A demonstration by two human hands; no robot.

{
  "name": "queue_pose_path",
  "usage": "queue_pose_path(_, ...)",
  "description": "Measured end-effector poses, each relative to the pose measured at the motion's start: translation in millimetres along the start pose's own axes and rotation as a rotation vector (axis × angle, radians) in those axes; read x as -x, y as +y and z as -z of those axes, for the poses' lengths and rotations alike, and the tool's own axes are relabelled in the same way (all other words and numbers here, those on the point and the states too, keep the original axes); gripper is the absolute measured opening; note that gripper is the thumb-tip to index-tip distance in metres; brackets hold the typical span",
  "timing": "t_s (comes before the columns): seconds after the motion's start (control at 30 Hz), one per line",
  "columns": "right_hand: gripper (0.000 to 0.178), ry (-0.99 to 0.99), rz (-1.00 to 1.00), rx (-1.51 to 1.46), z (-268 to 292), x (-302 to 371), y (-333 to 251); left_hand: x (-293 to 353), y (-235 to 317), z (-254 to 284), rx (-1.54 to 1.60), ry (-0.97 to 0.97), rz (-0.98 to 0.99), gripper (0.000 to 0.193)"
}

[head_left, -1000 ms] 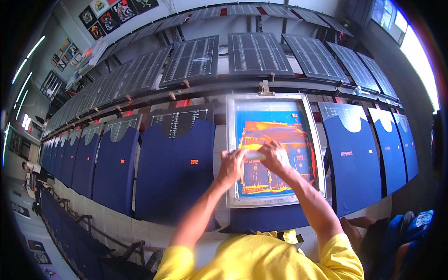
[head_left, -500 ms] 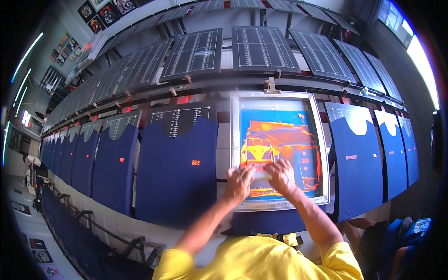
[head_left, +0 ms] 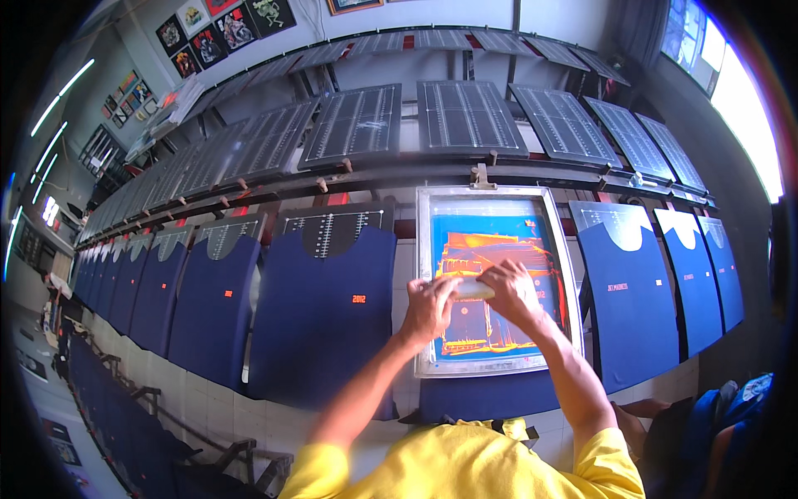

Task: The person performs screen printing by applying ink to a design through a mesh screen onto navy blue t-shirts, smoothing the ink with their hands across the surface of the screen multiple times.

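Note:
A squeegee (head_left: 474, 289) with a pale handle lies across a metal-framed printing screen (head_left: 425, 249), and both of my hands are closed on it. My left hand (head_left: 430, 310) grips its left end and my right hand (head_left: 514, 291) its right end. Orange ink (head_left: 490, 326) is smeared in streaks over the blue mesh around the squeegee. The blade is hidden under my hands. Below the screen's near edge shows a navy shirt (head_left: 490, 396); the rest of it is covered.
A hinge clamp (head_left: 480, 175) joins the screen's far edge to a long rail. Navy shirts on boards stand left (head_left: 320, 333) and right (head_left: 636, 320). Bare dark boards (head_left: 470, 116) line the far side. Another person (head_left: 723, 424) is at the lower right.
Both hands have slid the squeegee away from me, farther up the screen. My view has tilted up slightly.

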State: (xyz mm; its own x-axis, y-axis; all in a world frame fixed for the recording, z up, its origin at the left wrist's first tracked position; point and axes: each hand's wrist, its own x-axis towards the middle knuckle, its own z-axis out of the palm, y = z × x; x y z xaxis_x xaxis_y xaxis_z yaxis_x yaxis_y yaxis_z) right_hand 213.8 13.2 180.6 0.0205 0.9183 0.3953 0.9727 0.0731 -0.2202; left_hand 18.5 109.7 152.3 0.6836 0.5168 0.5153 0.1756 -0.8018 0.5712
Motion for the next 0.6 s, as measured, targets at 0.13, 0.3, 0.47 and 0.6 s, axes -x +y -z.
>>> queue_pose_path(0.13, 0.033, -0.016, -0.005, 0.001, 2, 58, -35, 62, 24, -6, -0.071, -0.045, -0.012, 0.031)
queue_pose_path(0.3, 0.043, -0.092, -0.054, 0.024, -23, 130, -53, 124, 44, -25, -0.080, -0.144, 0.016, 0.033)
queue_pose_path(0.47, 0.058, -0.200, -0.050, 0.027, -22, 153, -64, 156, 41, -41, -0.108, -0.124, -0.039, 0.036)
queue_pose_path(0.6, 0.065, -0.238, -0.065, 0.031, -23, 162, -69, 163, 39, -42, -0.080, -0.136, -0.072, 0.037)
